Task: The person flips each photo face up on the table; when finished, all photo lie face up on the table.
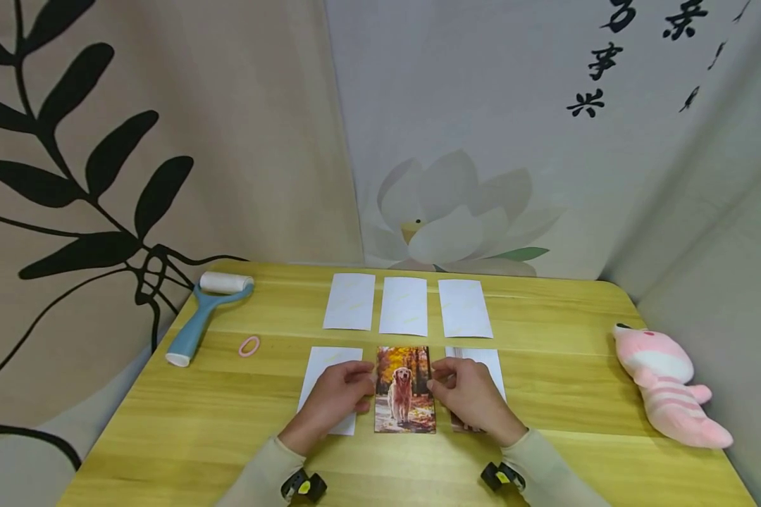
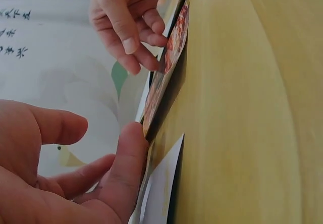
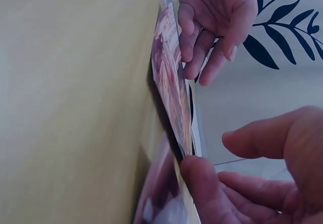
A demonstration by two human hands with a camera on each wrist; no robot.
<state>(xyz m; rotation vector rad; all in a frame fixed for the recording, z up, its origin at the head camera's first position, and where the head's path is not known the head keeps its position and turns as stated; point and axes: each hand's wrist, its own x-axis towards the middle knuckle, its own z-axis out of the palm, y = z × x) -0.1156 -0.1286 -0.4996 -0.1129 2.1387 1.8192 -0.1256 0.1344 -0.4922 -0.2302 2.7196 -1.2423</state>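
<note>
Fingers point(image 1: 357, 367) touch opposite edges of a dog card point(image 1: 404, 391).

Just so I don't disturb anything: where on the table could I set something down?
The table is bare between the cards and the pink plush toy, and at the near left, in front of the lint roller and pink ring. The middle is crowded: cards closely flank the dog picture, and a second row lies just beyond.

Roller point(image 1: 199, 322), ring point(image 1: 249, 346), pink plush toy point(image 1: 669, 391)

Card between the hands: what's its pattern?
A golden retriever amid orange foliage; the card shows best in the head view.
</note>
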